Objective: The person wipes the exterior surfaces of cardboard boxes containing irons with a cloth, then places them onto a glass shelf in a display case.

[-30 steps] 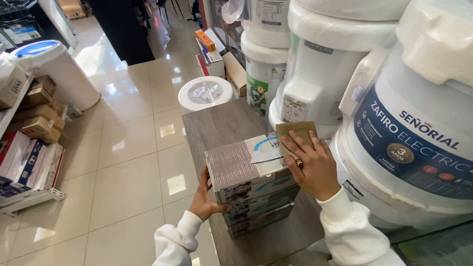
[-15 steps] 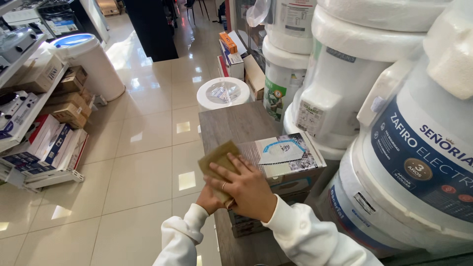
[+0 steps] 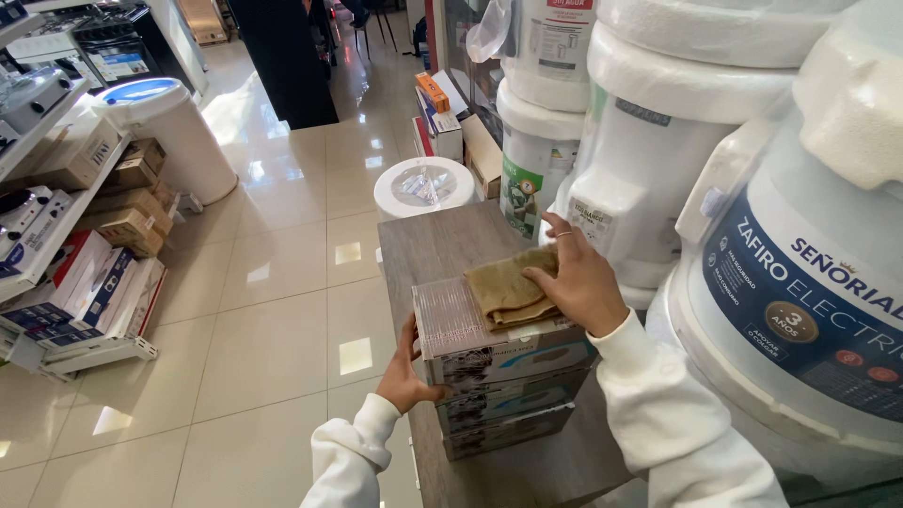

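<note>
Right hand (image 3: 578,282): lay flat and open, palm pressing a tan cloth (image 3: 508,293) onto the top box (image 3: 489,329).
Left hand (image 3: 406,369): cupped the stack's (image 3: 503,390) near side, bracing it against the push.
Stack: stood on a grey wooden table (image 3: 442,246).

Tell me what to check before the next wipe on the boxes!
1. Cloth lies on the top box: ok.
2. Right hand rests on the cloth's edge: ok.
3. Left hand steadies the side of the stack of boxes: ok.
4. Stack sits squarely on the wooden stand: ok, though near its front end.
5. Room beside the big white water heaters: tight, cannot tell.
6. Dust left on the box: cannot tell.
</note>
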